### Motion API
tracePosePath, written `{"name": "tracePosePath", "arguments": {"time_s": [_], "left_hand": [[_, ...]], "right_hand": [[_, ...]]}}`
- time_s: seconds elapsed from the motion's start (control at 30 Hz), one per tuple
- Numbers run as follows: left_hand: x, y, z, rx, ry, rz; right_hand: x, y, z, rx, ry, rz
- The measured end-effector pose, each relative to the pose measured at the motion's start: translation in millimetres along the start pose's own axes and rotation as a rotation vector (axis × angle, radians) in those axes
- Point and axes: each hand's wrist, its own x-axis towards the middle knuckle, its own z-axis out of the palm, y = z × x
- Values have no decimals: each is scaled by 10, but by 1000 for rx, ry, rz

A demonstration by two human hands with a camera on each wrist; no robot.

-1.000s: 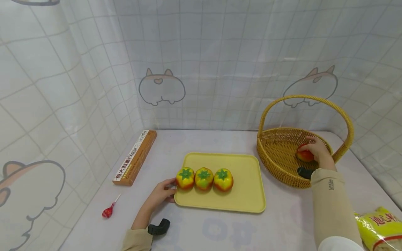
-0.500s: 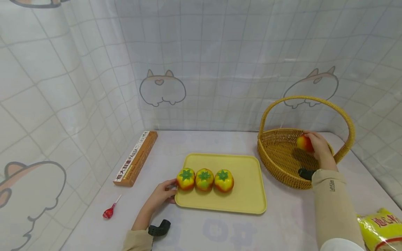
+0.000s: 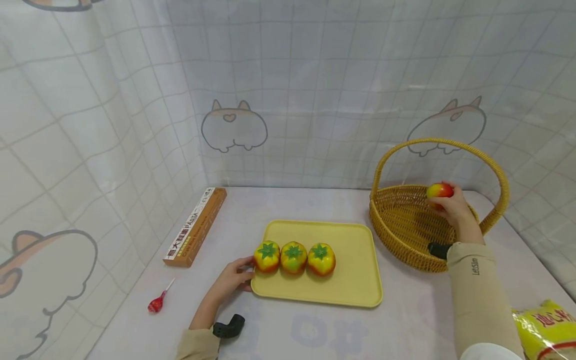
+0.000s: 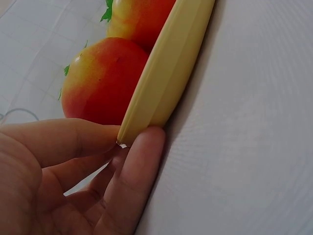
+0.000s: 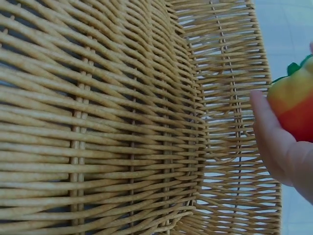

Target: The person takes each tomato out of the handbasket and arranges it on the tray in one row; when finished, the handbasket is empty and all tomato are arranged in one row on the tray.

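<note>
My right hand [image 3: 454, 207] holds a red and yellow persimmon [image 3: 440, 190] above the far part of the wicker basket [image 3: 396, 240]. In the right wrist view, the persimmon [image 5: 296, 105] shows a green leafy top at the right edge, with a finger along its side; the rest of the grip is cut off. My left hand [image 3: 231, 277] pinches the left rim of a yellow tray [image 3: 355, 270]. The left wrist view has the tray's edge [image 4: 168, 68] between thumb and fingers. Three persimmons [image 3: 294, 258] stand in a row on the tray's left side, green tops up.
The basket's tall arched handle [image 3: 441, 141] rises over the right forearm. A pasta box [image 3: 195, 227] lies at the back left, with a red lollipop [image 3: 156, 303] in front of it. A yellow packet [image 3: 546, 325] lies at the front right.
My right hand has lifted the persimmon from the basket's bottom up to about the height of its back rim. The left hand stays at the tray's rim.
</note>
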Motion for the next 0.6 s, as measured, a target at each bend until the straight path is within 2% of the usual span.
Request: {"name": "tracePosePath", "arguments": {"time_s": [0.2,0.3,0.5,0.6], "left_hand": [[12,-11,5,-3,-4,-2],[7,-8,8,-6,-2,-4],[-10,9,10,1,14,-9],[-26,27,10,5,16,-9]], "right_hand": [[-10,-14,25,80,-15,2],[-39,-67,58,104,-16,29],[-82,-187,121,257,-29,91],[-97,-221,140,284,-23,95]]}}
